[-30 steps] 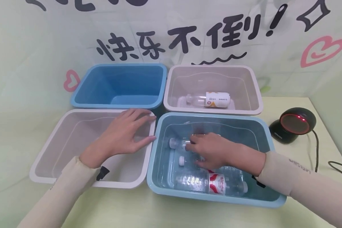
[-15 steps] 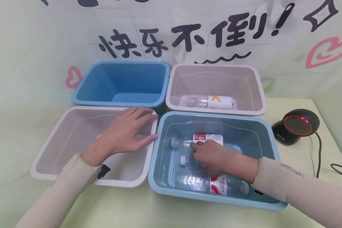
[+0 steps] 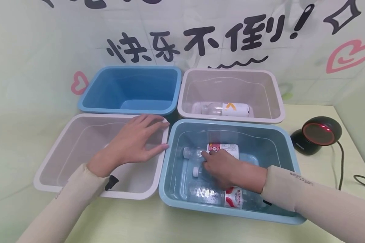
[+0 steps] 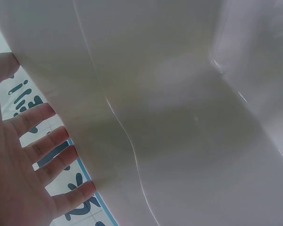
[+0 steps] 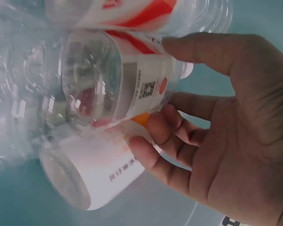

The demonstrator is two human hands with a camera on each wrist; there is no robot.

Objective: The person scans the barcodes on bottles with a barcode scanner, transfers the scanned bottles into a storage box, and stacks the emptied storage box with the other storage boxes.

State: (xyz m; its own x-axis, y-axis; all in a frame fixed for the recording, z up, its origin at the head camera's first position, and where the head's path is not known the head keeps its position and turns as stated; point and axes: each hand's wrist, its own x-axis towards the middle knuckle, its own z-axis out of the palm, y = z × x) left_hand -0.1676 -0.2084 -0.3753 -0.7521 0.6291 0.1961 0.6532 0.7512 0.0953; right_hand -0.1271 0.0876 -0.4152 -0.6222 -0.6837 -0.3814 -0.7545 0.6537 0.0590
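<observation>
From above, the head view faces forward-down; close up, the right wrist's shares its light-blue rectangular plastic bin (image 3: 249, 140), the left's, apparently, the pale-grey rectangular plastic bin (image 3: 85, 145).

You are at a corner workstation; lab, office or home, you cannot tell. A white wall covering (image 3: 182, 62) with black Chinese characters (image 3: 201, 47) and pink hearts (image 3: 343, 61) backs your pale green tabletop (image 3: 130, 222), bearing four rectangular plastic bins (image 3: 231, 211) and a black corded device (image 3: 317, 133).
</observation>
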